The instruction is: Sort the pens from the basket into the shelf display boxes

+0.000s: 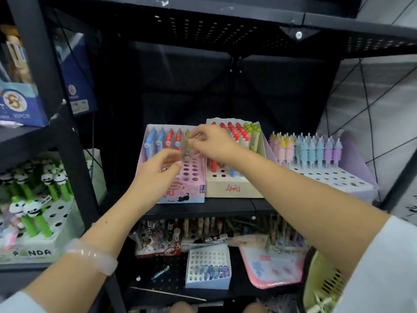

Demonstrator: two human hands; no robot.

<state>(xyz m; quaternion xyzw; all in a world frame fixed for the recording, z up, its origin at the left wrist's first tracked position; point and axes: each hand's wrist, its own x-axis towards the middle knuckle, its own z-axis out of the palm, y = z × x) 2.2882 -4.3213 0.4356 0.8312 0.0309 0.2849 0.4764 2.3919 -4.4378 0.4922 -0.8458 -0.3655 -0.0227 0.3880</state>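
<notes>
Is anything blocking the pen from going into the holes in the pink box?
Nothing visible does. The right hand pinches a pale, blurred pen directly above the open round holes of the pink cardboard display box. The left hand hovers beside them, not covering those holes.

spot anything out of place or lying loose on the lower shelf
Yes: a clear blue pen lies flat on the lower shelf left of the small white display box, not standing in any hole. A thin stick also lies loose nearby.

This is a stationery shop: black metal shelves carry open display boxes of novelty pens standing in rows, one cream box with a handwritten red price, panda pens at left.
</notes>
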